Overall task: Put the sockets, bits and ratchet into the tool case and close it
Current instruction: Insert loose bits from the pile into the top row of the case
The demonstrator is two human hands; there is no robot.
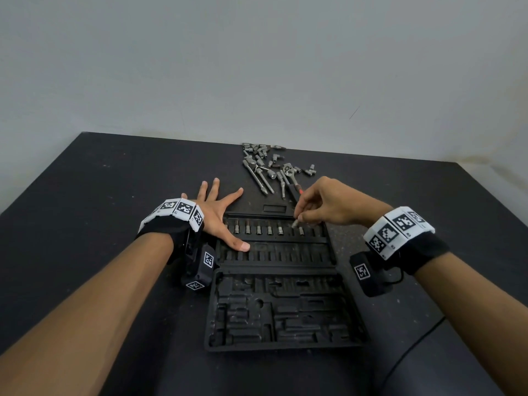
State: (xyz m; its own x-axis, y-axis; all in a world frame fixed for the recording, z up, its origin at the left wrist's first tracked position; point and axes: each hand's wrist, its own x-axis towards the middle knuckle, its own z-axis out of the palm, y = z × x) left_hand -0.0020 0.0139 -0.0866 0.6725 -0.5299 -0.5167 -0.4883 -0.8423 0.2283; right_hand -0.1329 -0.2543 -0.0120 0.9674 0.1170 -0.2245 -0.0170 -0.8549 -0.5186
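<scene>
Open tool case near; loose sockets behind it.

L hand flat w/ fingers splayed, thumb out toward the near side; R hand curled palm-down, fingertips pinched together; both forearms extended fwd.

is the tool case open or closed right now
Open. The tool case lies flat on the table with both moulded halves showing, some sockets seated in the far row.

The light is soft and even, rather dim, and shadows are weak. The matte black surface shows no glare. Wide-angle distortion bends the edges; the far small metal pieces look slightly blurred.
</scene>
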